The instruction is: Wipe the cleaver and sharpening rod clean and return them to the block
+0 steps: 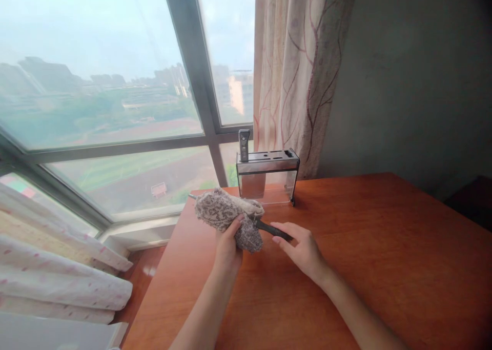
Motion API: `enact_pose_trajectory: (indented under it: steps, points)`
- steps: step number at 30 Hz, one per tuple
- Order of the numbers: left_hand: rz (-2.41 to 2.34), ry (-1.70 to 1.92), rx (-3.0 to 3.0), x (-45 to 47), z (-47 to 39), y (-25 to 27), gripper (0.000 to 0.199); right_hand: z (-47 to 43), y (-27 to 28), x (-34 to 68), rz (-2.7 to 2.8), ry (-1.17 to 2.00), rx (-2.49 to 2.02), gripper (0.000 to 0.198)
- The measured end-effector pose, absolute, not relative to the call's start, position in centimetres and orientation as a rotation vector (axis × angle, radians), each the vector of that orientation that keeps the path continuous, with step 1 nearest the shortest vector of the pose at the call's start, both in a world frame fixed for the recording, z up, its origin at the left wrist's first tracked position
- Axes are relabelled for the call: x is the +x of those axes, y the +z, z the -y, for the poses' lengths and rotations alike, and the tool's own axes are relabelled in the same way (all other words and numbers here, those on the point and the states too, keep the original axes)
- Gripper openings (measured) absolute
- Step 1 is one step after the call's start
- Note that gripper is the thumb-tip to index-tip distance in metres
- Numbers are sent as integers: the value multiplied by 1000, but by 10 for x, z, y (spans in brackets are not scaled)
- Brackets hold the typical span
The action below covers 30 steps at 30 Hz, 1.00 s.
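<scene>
My right hand [305, 250] is closed around the black handle of a knife [273, 230], which points to the left. A fluffy grey and white patterned cloth [217, 210] is folded over the blade and hides most of it; only a thin tip pokes out at the far left. My left hand [229, 245] grips the cloth from below, its thumb pressed on top. Behind them stands a clear-sided knife block [268, 164] with a slotted metal top. One dark handle [244, 145] sticks up from its left end.
The brown wooden table [365, 268] runs under both hands, its left edge close to the window [115, 73]. Patterned curtains [303, 58] hang behind the block. More curtain fabric [57, 268] bulges at lower left, above a pale surface [57, 334].
</scene>
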<state>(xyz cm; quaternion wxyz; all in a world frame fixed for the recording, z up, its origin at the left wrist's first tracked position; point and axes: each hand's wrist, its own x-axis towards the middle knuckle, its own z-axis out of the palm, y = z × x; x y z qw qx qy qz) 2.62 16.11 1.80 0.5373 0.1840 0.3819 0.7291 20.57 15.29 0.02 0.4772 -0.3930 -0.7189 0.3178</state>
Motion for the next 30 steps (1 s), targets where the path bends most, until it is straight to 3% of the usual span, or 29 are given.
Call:
enact_pose_trajectory:
  steps: [5, 9, 12, 16, 22, 30]
  points:
    - [-870, 1720, 404, 34, -158, 16, 44, -145, -1, 206, 1875, 168, -894, 37]
    - [-844, 1646, 402, 45, -153, 10, 43, -139, 2, 206, 1873, 44, -916, 39]
    - [-871, 1631, 428, 47, -152, 8, 44, -139, 4, 206, 1834, 154, -955, 30]
    - [-924, 1685, 439, 41, -154, 11, 42, -142, 5, 202, 1737, 549, -1040, 21]
    - [-911, 1674, 487, 30, -154, 22, 38, -142, 7, 195, 1505, 1078, -1082, 36]
    - [-900, 1869, 461, -2, -166, 32, 42, -148, 7, 212, 1556, 1030, -1011, 30]
